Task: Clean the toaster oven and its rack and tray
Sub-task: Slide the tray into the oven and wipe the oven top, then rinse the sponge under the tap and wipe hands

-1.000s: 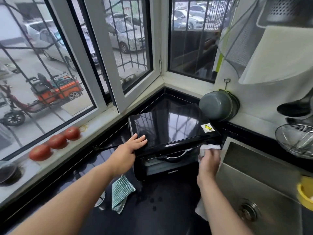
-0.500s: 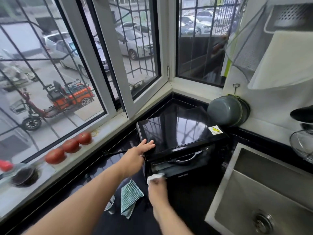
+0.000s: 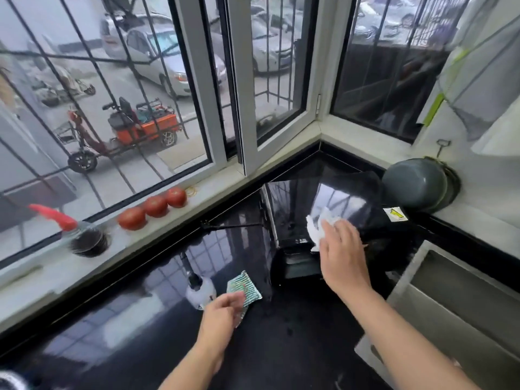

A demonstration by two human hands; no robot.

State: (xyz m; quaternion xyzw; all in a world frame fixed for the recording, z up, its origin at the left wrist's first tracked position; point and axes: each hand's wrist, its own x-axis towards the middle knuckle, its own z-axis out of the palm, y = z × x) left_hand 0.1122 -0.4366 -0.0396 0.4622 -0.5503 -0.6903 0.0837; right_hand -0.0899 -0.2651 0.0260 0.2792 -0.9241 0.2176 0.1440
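The oven (image 3: 332,218) sits in the surface's (image 3: 295,347) far corner. The right hand (image 3: 342,256) presses a white wipe (image 3: 319,228) on its top, fingers extended. The left hand (image 3: 222,316), nearer, touches the green cloth (image 3: 243,287), fingers loosely curled; grip uncertain.

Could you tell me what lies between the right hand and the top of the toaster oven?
In the head view, a crumpled white wipe lies under the right hand, pressed flat against the glossy black top of the toaster oven.
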